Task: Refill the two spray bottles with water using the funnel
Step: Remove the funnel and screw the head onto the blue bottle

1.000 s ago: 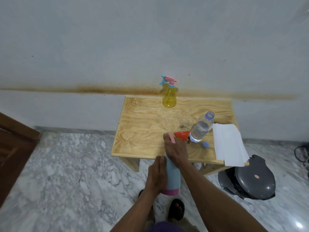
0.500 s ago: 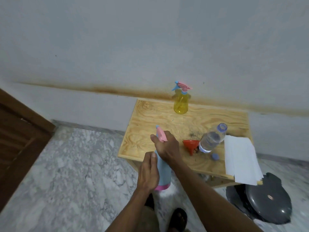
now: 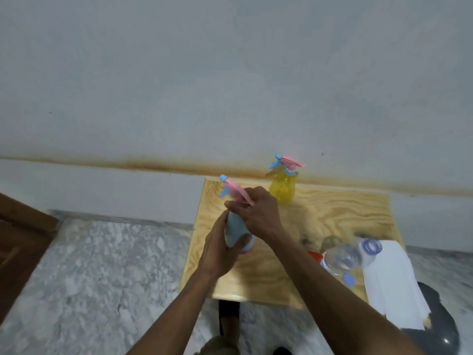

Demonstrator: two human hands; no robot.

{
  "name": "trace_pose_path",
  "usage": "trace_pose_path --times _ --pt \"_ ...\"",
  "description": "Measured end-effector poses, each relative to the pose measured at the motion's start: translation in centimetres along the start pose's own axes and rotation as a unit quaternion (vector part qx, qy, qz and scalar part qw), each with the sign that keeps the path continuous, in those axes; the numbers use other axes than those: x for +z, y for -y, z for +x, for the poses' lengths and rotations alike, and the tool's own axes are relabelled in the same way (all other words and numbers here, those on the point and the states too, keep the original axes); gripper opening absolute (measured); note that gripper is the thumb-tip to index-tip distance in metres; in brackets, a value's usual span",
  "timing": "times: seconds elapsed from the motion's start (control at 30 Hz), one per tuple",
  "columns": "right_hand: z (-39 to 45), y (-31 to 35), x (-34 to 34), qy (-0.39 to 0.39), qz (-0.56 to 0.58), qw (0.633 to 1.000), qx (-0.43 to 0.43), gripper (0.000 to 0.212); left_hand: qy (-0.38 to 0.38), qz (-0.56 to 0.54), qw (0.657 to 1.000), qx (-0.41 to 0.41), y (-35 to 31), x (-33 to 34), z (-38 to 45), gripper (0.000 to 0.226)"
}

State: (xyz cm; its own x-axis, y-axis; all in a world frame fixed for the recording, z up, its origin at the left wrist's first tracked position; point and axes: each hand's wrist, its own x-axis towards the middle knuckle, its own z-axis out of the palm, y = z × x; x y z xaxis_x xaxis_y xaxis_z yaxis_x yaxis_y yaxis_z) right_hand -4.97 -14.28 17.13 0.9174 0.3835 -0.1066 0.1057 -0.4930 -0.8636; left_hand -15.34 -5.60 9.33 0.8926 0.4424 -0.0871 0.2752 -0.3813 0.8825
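A light blue spray bottle [image 3: 234, 230] with a pink trigger head is held over the left part of the wooden table [image 3: 332, 216]. My left hand [image 3: 221, 248] grips its body from the left. My right hand [image 3: 257, 212] grips the pink spray head at the neck. A yellow spray bottle [image 3: 282, 187] with a pink and blue head stands at the table's back edge by the wall. An uncapped clear water bottle [image 3: 349, 257] stands tilted in view at the right. Of the red funnel [image 3: 315, 256], only a sliver shows beside it, behind my right forearm.
A blue bottle cap [image 3: 348, 279] lies near the table's front edge. White paper [image 3: 389, 283] overhangs the table's right front corner. A dark grey round object [image 3: 435, 326] sits on the marble floor below it. A brown wooden door frame [image 3: 20, 242] stands at the left.
Both hands lifted the blue spray bottle up and forward, from in front of the table to above its left part. The view has moved closer and turned left.
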Motion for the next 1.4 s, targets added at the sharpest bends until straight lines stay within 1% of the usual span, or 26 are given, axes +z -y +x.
trace_pose_path --times 0.03,0.17,0.27,0.33,0.43,0.5,0.6,0.77,0.93,1.07,1.27,1.33,1.4 --pt "1.2 0.2 0.4 -0.005 0.001 1.000 -0.007 0.022 -0.001 -0.005 1.000 -0.009 0.1 -0.3 1.6 0.073" --pt "5.5 0.3 2.3 -0.035 0.000 0.999 -0.029 0.020 -0.021 -0.024 0.999 0.002 1.3 -1.0 8.0 0.063" --pt "8.5 -0.1 3.7 -0.060 0.002 0.998 -0.006 0.014 -0.024 -0.039 0.999 -0.013 2.2 -1.2 11.5 0.061" --pt "10.5 -0.8 4.4 -0.066 -0.005 0.998 0.003 0.014 -0.024 -0.049 0.998 -0.023 3.2 -1.0 13.7 0.062" --pt "12.8 -1.6 5.3 -0.064 -0.026 0.998 -0.007 0.023 -0.027 -0.035 0.999 -0.021 4.4 -0.3 16.2 0.065" --pt "14.0 -2.0 5.7 -0.065 -0.023 0.998 -0.007 0.027 -0.033 -0.026 0.999 -0.035 4.9 0.1 17.5 0.064" --pt "15.3 -2.4 6.0 -0.066 -0.028 0.997 -0.010 0.028 -0.035 -0.023 0.998 -0.055 5.1 0.6 18.7 0.060" --pt "16.3 -3.1 6.4 -0.059 -0.045 0.997 -0.007 0.029 -0.036 -0.009 0.997 -0.070 5.3 0.8 19.5 0.062" --pt "16.7 -3.8 6.8 -0.054 -0.062 0.996 -0.016 0.028 -0.023 0.022 0.996 -0.089 5.8 0.9 19.9 0.055" --pt "17.2 -4.1 7.3 -0.055 -0.073 0.995 -0.035 0.028 -0.011 0.019 0.995 -0.096 6.1 1.0 20.4 0.056" --pt "17.3 -4.4 7.3 -0.061 -0.064 0.996 -0.029 0.030 -0.006 0.021 0.995 -0.097 6.1 1.1 20.6 0.061" --pt "17.1 -4.2 7.1 -0.060 -0.068 0.996 -0.026 0.033 0.002 0.024 0.995 -0.096 6.0 1.0 20.7 0.065" --pt "16.5 -3.9 6.8 -0.063 -0.065 0.996 -0.011 0.046 0.007 0.034 0.995 -0.095 5.8 1.0 20.7 0.067"
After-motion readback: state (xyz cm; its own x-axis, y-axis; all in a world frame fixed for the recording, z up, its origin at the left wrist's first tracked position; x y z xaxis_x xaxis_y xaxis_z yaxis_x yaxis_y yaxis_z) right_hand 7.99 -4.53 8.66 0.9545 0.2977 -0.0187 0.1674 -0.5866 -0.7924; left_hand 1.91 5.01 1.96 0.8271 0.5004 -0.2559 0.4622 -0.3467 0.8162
